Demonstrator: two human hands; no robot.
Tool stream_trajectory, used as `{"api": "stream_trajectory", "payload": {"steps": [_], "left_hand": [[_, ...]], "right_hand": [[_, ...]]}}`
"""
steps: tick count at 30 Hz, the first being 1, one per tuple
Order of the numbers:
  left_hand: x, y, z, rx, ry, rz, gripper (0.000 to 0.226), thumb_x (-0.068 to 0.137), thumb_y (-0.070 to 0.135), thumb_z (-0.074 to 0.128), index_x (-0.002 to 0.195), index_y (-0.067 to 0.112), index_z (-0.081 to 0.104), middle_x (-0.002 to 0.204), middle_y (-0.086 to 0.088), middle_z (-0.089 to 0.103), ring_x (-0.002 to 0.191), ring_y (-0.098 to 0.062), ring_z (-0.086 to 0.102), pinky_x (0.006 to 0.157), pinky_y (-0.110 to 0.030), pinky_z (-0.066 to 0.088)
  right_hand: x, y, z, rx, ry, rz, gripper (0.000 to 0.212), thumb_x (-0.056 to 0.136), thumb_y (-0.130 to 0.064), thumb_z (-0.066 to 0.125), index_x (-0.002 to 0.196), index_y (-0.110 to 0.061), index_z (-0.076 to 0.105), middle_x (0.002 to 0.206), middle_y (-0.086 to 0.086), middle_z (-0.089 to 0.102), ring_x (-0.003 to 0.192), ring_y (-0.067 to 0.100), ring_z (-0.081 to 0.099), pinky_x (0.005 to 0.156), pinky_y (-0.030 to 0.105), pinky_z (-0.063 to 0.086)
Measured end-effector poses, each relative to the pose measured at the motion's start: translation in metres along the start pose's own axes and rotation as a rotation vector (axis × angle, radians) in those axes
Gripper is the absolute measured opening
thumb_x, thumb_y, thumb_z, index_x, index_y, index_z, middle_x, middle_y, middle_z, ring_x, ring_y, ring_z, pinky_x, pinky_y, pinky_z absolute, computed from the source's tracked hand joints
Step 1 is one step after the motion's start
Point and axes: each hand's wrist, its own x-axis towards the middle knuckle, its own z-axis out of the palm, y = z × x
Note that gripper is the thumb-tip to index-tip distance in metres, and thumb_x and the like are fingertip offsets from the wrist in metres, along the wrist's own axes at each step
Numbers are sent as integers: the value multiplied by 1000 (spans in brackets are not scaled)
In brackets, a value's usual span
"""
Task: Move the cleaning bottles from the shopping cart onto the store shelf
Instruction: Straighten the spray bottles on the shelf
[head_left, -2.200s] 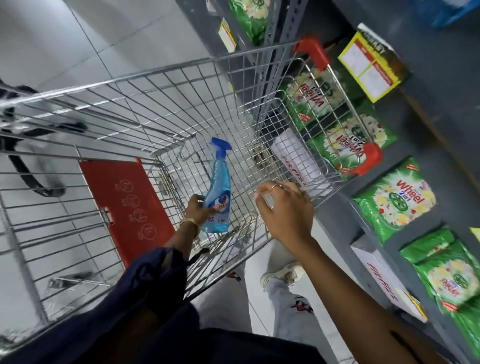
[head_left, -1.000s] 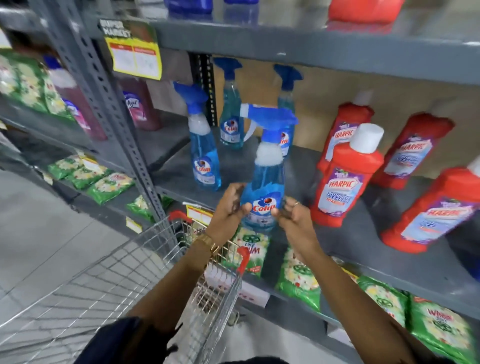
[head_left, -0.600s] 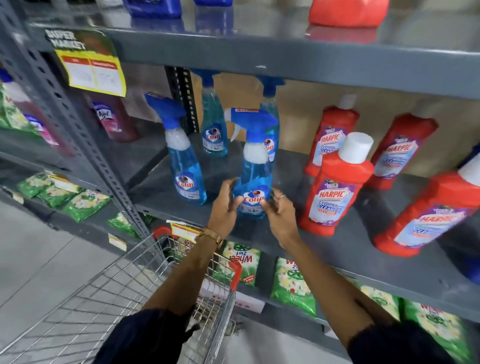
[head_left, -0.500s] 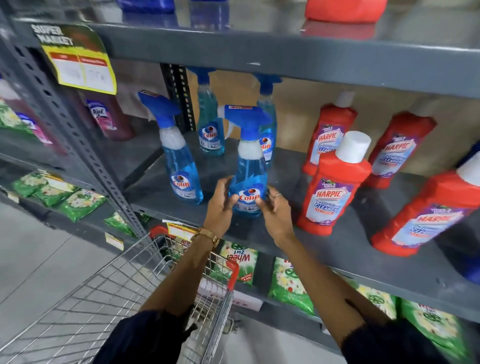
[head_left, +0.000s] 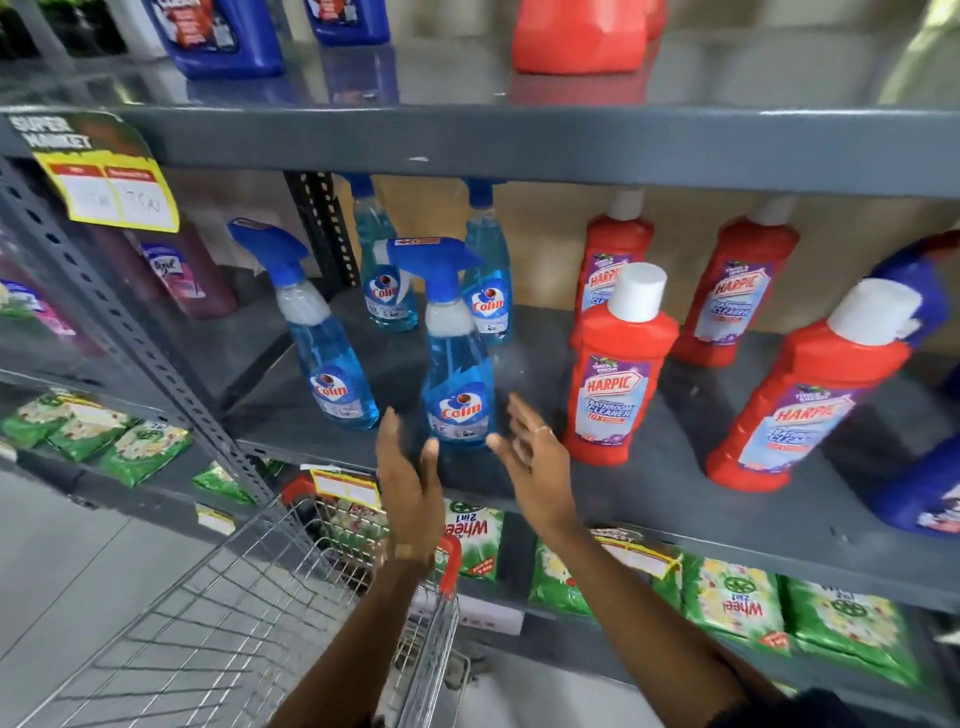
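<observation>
Head view: spray bottle (head_left: 458, 384) stands upright near the shelf (head_left: 649, 499) front edge. Left hand (head_left: 408, 480) and right hand (head_left: 535, 462) flank it, each grip spread, empty. Best draw both straight away, clear of the trigger head.

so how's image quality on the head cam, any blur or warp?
Head view: both hands, left and right, motion-smeared; front Colin bottle label readable; wide-angle bowing tilts the edge Harpic bottle; glare on the upper shelf.
</observation>
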Motion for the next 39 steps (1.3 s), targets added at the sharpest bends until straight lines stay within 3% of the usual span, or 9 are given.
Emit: {"api": "stream_trajectory", "payload": {"steps": [5, 8, 11, 13, 19, 25, 30, 35, 39], "left_hand": [[-90, -10, 35, 460, -357, 369, 52, 90, 51, 38, 130, 19, 47, 140, -9, 52, 132, -21, 43, 113, -33, 33], [-114, 1, 74, 660, -558, 745, 47, 87, 46, 44, 120, 16, 60, 131, -10, 62, 124, -28, 57, 110, -36, 36], [-114, 17, 114, 745, -606, 890, 56, 83, 46, 51, 124, 9, 60, 133, -13, 61, 126, -29, 55, 108, -47, 41], [-113, 29, 135, 846, -636, 860, 68, 76, 51, 61, 127, 7, 58, 133, -14, 61, 126, -29, 55, 104, -49, 44], [-118, 40, 155, 1007, -691, 719, 78, 77, 61, 53, 131, 4, 54, 136, -17, 58, 128, -29, 53, 105, -47, 46], [-125, 45, 160, 1026, -649, 682, 78, 80, 63, 51, 131, 4, 53, 136, -16, 58, 127, -30, 54, 102, -48, 48], [-136, 51, 175, 1008, -616, 649, 81, 83, 63, 43, 135, 1, 48, 140, -20, 52, 132, -35, 48, 106, -54, 42], [-145, 63, 193, 1025, -564, 536, 92, 88, 66, 15, 136, -8, 41, 142, -27, 47, 135, -39, 42, 112, -56, 33], [-150, 67, 201, 996, -503, 444, 99, 86, 67, 0, 136, -8, 41, 142, -27, 46, 135, -38, 42, 114, -54, 31]], "right_hand": [[-64, 13, -61, -177, 431, -83, 20, 78, -39, 72, 93, -42, 60, 92, -15, 68, 89, 4, 64, 78, 15, 47], [-73, 14, -112, -245, 858, -108, 53, 67, -37, 81, 110, -38, 50, 108, -3, 51, 105, 25, 52, 92, 37, 44], [-54, 16, -158, -413, 950, 13, 108, 53, -31, 91, 139, -6, 31, 138, 19, 41, 129, 37, 36, 110, 47, 27], [-39, 16, -181, -406, 854, 103, 122, 47, -28, 94, 142, 2, 24, 145, 24, 37, 133, 36, 33, 113, 44, 25], [-29, 29, -200, -352, 842, 135, 71, 46, -36, 92, 102, -10, 58, 98, 14, 68, 91, 31, 64, 80, 34, 49], [-29, 33, -200, -311, 813, 121, 75, 45, -45, 90, 104, -15, 53, 101, 9, 66, 95, 29, 63, 84, 38, 54], [-52, 22, -205, -255, 853, -35, 121, 55, -42, 88, 146, -14, 14, 149, 1, 24, 140, 11, 21, 112, 9, 13], [-86, 18, -266, -462, 1142, -137, 120, 58, -56, 80, 143, 3, 17, 147, 27, 25, 138, 31, 21, 117, 21, 8], [-74, 15, -316, -372, 1047, 93, 127, 49, -37, 92, 145, 0, 17, 148, 24, 30, 138, 35, 28, 118, 41, 19]]}}
